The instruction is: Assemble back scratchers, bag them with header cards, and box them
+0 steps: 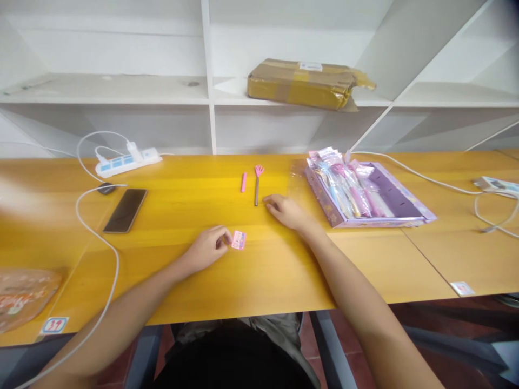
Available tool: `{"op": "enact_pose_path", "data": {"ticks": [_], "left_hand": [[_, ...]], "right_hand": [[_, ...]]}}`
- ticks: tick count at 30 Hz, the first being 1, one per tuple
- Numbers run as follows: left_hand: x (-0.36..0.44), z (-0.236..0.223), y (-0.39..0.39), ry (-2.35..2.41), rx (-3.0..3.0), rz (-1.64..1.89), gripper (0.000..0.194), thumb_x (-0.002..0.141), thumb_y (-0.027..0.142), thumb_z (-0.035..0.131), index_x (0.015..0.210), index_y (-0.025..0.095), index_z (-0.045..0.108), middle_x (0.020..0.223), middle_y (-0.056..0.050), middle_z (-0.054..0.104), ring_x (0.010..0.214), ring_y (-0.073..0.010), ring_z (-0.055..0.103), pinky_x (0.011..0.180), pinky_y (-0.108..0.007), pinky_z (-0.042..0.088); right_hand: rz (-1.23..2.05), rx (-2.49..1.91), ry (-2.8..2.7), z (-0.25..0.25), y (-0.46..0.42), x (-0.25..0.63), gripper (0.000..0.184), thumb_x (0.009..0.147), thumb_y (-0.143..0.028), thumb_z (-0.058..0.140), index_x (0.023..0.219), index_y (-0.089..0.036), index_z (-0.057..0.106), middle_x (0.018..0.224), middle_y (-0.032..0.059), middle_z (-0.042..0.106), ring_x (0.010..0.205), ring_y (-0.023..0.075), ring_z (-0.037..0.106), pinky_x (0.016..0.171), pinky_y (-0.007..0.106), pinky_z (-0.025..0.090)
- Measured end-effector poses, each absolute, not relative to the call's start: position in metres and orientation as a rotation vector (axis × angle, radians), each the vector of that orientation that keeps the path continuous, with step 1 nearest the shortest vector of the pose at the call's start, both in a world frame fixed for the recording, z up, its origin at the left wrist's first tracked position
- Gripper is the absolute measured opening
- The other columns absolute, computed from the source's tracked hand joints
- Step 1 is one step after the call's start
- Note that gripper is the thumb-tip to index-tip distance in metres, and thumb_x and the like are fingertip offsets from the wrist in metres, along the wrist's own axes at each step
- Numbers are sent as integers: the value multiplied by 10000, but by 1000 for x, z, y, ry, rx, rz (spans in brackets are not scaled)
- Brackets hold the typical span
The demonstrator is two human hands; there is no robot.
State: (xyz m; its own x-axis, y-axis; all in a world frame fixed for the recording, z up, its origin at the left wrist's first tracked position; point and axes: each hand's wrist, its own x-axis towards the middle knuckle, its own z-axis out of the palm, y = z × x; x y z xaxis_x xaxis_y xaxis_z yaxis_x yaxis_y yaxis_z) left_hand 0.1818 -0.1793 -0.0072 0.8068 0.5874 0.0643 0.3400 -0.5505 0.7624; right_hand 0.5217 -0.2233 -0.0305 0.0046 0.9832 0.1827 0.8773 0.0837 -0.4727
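My left hand (206, 248) rests on the table with its fingers curled, thumb and index at the left edge of a small pink printed card (239, 240). To the right and further back, my right hand (287, 210) lies with loosely bent fingers, the index stretched out; I see nothing in it. Its fingertips are just right of a back scratcher (257, 186) that has a pink claw-shaped head and a metal rod. Left of the scratcher lies a short pink tube (244, 182), apart from it.
A purple open box (399, 189) with several bagged items (348, 183) stands at right. On the left are a phone (125, 210), a white power strip (128, 163) and a trailing white cable (117, 265). A taped cardboard parcel (302, 84) sits on the shelf behind.
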Motion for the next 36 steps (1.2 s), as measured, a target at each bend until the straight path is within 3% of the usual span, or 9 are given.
{"op": "enact_pose_path", "data": {"ticks": [3,6,8,12,15,19,27,32,36], "left_hand": [[182,-8,-179,681,2204,403,204,813,67,555,907,212,664,846,7,632,671,-142,546,663,-278,399],[182,-9,-179,679,2212,406,204,823,66,550,912,211,664,845,6,630,678,-143,546,668,-280,399],[181,-9,-180,667,2215,412,192,837,74,553,912,210,665,844,5,630,685,-145,548,677,-283,405],[183,-10,-180,707,2206,443,166,862,93,546,908,211,653,865,-6,637,720,-160,569,689,-293,423],[197,-6,-171,785,2245,490,170,872,91,540,939,216,633,925,-20,656,788,-177,610,731,-302,462],[243,3,-138,936,2515,428,128,933,170,593,1044,222,629,1055,-47,683,916,-205,663,843,-323,509],[339,1,-68,1296,2545,493,480,988,430,667,1291,64,594,1352,-256,588,1308,-377,549,1105,-463,429],[347,-3,-59,1314,2569,380,258,1010,239,575,1214,106,660,1299,-210,649,1237,-325,614,1057,-413,464],[324,0,-75,1264,2558,266,229,979,232,589,1137,86,668,1175,-216,698,1092,-324,679,942,-408,503]], "right_hand": [[295,-1860,-1894,-28,-225,519,365,1047,-263,504,1361,-161,659,1224,148,750,1050,276,714,984,402,548],[216,-1867,-1931,-25,-227,514,568,1067,-324,490,1614,-177,433,1245,161,679,1021,284,697,978,431,554],[151,-1830,-2009,-23,-227,509,611,1080,-371,476,1664,-227,362,1321,164,602,1106,299,671,1023,450,543],[54,-1773,-2097,-23,-224,499,477,1091,-422,461,1522,-235,547,1354,161,546,1238,322,610,1109,470,500],[48,-1839,-2045,-25,-220,494,346,1088,-408,486,1325,-211,644,1299,148,575,1147,291,643,1053,425,519],[41,-2077,-1917,-23,-219,491,237,1080,-365,498,1143,-186,639,1201,148,634,993,256,670,906,352,518],[126,-2416,-1696,-13,-225,489,326,1079,-435,488,1231,-159,573,1129,170,754,943,279,729,790,320,469],[172,-2437,-1616,-15,-222,491,261,1030,-362,539,1059,-132,660,978,200,769,861,286,742,766,323,465],[225,-2329,-1583,-19,-222,498,183,972,-309,595,931,-143,663,831,159,748,773,252,711,724,302,446]]}}
